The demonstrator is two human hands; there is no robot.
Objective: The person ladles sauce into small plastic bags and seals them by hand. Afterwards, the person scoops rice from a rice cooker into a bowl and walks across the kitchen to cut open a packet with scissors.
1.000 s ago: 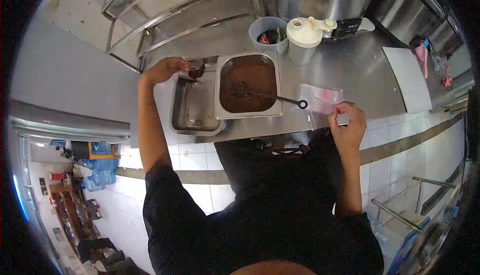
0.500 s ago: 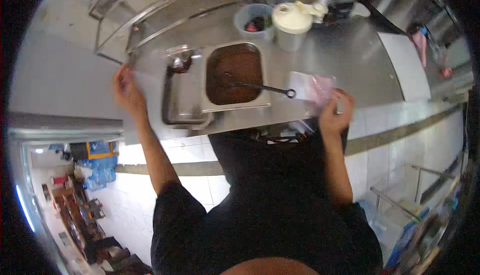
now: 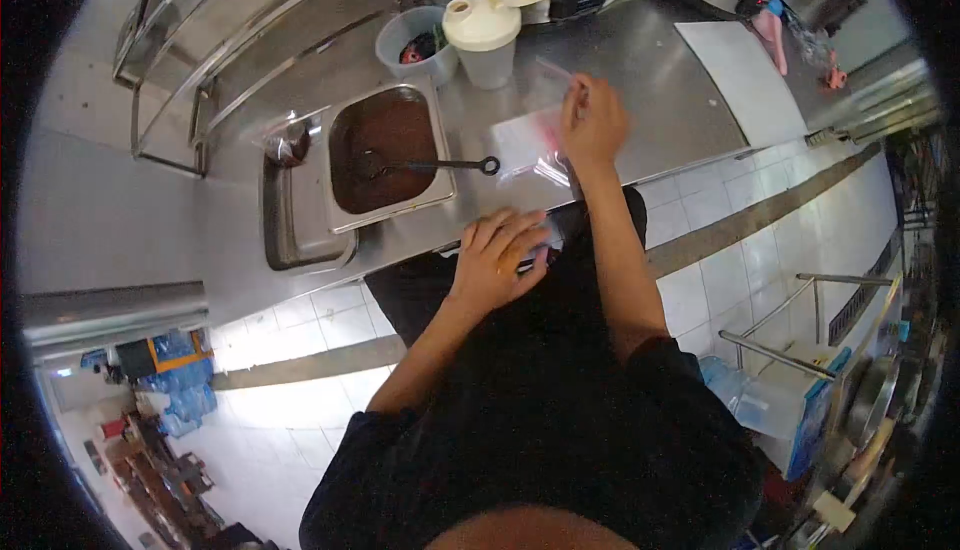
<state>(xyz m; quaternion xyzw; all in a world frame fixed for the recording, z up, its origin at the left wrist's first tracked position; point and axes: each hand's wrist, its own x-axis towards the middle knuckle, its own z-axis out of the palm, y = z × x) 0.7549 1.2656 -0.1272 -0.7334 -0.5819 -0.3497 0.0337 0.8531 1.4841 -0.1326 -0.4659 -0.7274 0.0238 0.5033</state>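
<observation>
My right hand (image 3: 597, 125) is over the counter, its fingers curled at the edge of a clear plastic bag (image 3: 520, 140) with white and pink on it. Part of the bag is hidden under that hand. In front of my body, by the counter's front edge, my left hand (image 3: 498, 258) has its fingers apart and holds nothing I can see. A square steel pan (image 3: 446, 190) of dark brown sauce (image 3: 390, 135) lies left of the bag. A black-handled utensil (image 3: 450, 164) rests in it, its ringed end near the bag; its head is mostly sunk in the sauce.
Behind the pan stand a translucent tub (image 3: 392, 55) and a shaker cup (image 3: 487, 45) with a cream lid. A longer steel tray (image 3: 285, 240) sits left, with a small plastic-wrapped item (image 3: 290, 145). A white board (image 3: 745, 90) lies right; metal rails (image 3: 270, 25) edge the left back.
My left hand has come from the far left to the counter's front edge. My right hand has moved inward, further over the counter. The view has shifted.
</observation>
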